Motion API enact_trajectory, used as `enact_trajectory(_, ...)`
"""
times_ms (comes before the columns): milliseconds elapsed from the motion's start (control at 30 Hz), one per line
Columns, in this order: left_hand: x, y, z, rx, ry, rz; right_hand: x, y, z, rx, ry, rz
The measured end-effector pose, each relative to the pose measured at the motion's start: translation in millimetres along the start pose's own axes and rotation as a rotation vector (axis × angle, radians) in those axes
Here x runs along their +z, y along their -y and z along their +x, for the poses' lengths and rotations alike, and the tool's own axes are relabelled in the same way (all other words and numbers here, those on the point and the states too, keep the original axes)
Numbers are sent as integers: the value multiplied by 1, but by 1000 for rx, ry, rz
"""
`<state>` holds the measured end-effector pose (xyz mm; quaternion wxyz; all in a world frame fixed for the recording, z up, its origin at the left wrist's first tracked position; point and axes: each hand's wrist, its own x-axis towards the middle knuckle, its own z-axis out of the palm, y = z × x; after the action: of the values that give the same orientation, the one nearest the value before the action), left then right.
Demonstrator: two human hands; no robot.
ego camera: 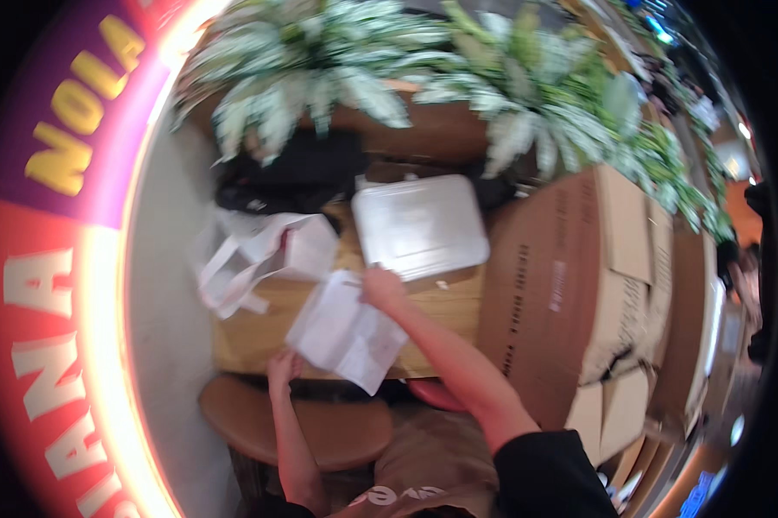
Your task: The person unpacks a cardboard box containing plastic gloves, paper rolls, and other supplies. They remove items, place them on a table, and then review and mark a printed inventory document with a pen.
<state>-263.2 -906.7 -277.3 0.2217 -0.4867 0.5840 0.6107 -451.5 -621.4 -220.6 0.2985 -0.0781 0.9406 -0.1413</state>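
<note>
A white paper sheet or flat paper bag (pixel 347 330), creased across the middle, lies at a slant over the front of the wooden table (pixel 250 333). My right hand (pixel 382 288) is closed on its upper right edge. At its lower left corner, by the table's front edge, is my left hand (pixel 284 370) with curled fingers; blur hides whether it grips the paper. Beyond the paper, to the left, stands a white bag with handles (pixel 298 249). A pale rectangular plastic lid or tray (pixel 421 226) lies just past my right hand.
Large cardboard boxes (pixel 544 291) stand along the right side. Black bags (pixel 292 175) sit at the back below leafy plants (pixel 337 71). A grey wall with a lit sign (pixel 46 311) bounds the left. A brown padded stool (pixel 305 424) is under the table's front edge.
</note>
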Motion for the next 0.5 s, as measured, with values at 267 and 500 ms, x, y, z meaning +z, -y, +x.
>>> enact_trajectory(267, 28, 26, 50, -55, 216, -276, 58, -18, 25, -293, 0, 512)
enact_trajectory(500, 5, 32, 28, 260, 541, -446, -18, 22, -25, -591, 316, 287)
